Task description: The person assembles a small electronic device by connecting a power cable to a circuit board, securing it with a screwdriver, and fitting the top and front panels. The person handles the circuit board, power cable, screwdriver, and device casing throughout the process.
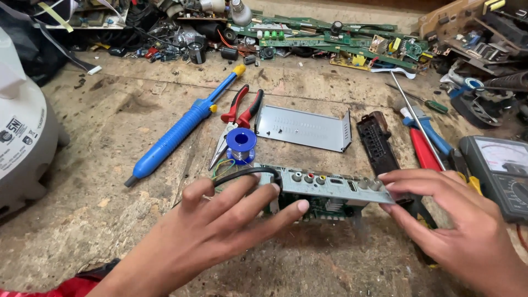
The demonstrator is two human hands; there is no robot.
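Grey sheet metal forms the rear panel of a small electronics chassis (pixel 324 190) that sits near the front of the worn wooden bench (pixel 137 126), its row of round sockets and ports facing up and a green circuit board showing beneath. Both hands are clamped on it: the left hand (pixel 231 217) wraps the left end, fingers spread over the panel and the black cable (pixel 242 173) that loops out there, while the right hand (pixel 440 212) pinches the right end with fingertips on the panel's corner. Just behind the chassis lies a blue spool of solder wire (pixel 241 144), touching red-handled pliers (pixel 236 118), and a blue desoldering pump (pixel 179 132) lies slanted to their left. A bent grey metal cover (pixel 303 127) rests behind the chassis, with a black connector strip (pixel 377 144) beside it. To the right lie red and blue handled screwdrivers (pixel 426 143) and an analogue multimeter (pixel 498 173). Loose green circuit boards (pixel 330 37) are heaped along the far edge.
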